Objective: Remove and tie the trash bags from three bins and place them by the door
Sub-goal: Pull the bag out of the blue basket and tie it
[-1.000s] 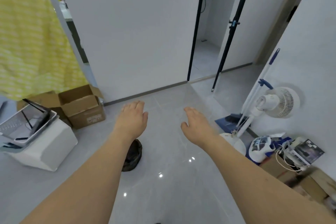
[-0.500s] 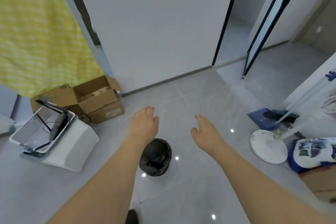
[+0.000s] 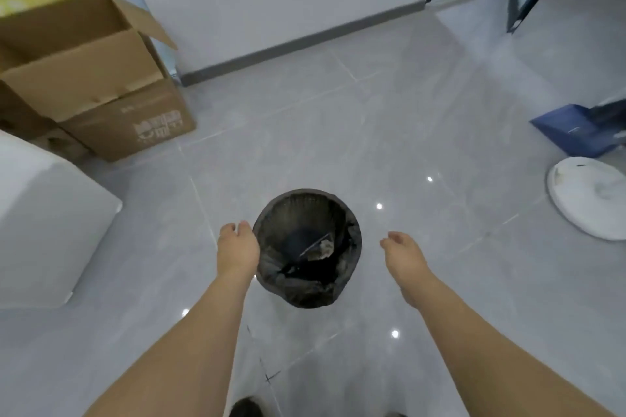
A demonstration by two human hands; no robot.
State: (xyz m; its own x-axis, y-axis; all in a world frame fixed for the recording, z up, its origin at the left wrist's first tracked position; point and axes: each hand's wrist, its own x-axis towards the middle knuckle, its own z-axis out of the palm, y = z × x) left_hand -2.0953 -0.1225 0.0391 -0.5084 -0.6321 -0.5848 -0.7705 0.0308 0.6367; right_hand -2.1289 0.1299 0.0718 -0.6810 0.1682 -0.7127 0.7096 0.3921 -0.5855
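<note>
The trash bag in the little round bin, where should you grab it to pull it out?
Probably at the folded-over edge of the black trash bag, where it wraps the rim of the bin. Come from above, one grip on each side: the left hand is already beside the left rim, the right hand apart on the right. The bin opens upward, so the edge is the reachable part.

head view, angled steeply down, floor near
</note>
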